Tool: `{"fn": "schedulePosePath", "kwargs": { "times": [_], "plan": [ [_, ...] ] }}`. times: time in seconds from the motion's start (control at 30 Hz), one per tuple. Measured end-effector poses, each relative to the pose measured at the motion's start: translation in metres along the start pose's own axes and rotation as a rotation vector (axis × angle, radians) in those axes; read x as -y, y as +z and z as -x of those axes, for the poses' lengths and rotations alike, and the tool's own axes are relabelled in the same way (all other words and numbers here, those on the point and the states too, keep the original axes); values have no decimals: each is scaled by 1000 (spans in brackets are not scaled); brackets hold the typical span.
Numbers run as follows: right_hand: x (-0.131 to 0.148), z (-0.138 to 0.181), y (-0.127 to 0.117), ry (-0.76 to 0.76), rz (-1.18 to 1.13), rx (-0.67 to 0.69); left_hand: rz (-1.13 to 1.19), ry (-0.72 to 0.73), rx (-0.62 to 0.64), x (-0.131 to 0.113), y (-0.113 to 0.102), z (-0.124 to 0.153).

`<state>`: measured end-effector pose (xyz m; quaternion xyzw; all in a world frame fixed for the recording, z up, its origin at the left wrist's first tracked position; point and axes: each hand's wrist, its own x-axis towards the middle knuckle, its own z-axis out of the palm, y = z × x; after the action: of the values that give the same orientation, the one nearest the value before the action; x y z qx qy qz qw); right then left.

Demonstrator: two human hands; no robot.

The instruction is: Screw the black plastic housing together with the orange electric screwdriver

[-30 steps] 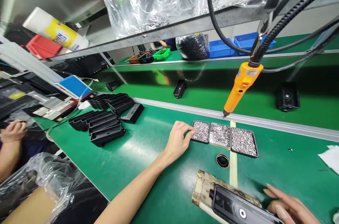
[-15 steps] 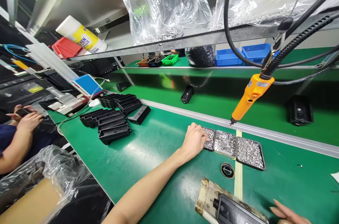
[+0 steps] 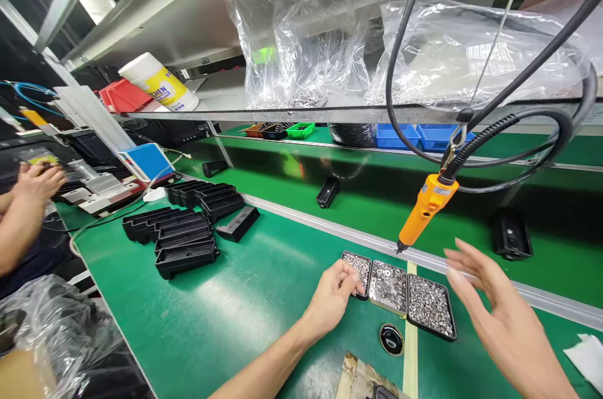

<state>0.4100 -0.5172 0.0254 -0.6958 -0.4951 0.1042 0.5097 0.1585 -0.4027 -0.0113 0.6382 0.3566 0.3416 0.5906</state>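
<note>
Where fingers pinch, a bottle (image 3: 157, 81) reads "CHEN".

The left hand's (image 3: 332, 298) curled fingers (image 3: 352, 278) hide whatever small piece they pinch over the leftmost tray (image 3: 358, 264). Below them, the camouflage-patterned block (image 3: 360, 380) is cut off by the bottom edge.

Left hand (image 3: 332, 298) curled, fingertips pinched; right hand (image 3: 499, 317) raised, fingers spread
</note>
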Motion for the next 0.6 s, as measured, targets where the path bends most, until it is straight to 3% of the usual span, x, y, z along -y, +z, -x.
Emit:
{"fn": "schedulePosePath", "kwargs": {
  "times": [0.13, 0.23, 0.4, 0.6],
  "plan": [
    [39, -64, 30, -7, -120, 37, 116, -24, 10, -3, 7, 11],
    [47, -78, 45, 16, -176, 51, 191, -32, 14, 0, 9, 13],
    [53, -54, 46, 47, -429, 29, 365, -70, 35, 3, 17, 22],
    [90, -20, 34, 73, -891, 64, 309, -10, 28, -3, 27, 35]
  ]
}}
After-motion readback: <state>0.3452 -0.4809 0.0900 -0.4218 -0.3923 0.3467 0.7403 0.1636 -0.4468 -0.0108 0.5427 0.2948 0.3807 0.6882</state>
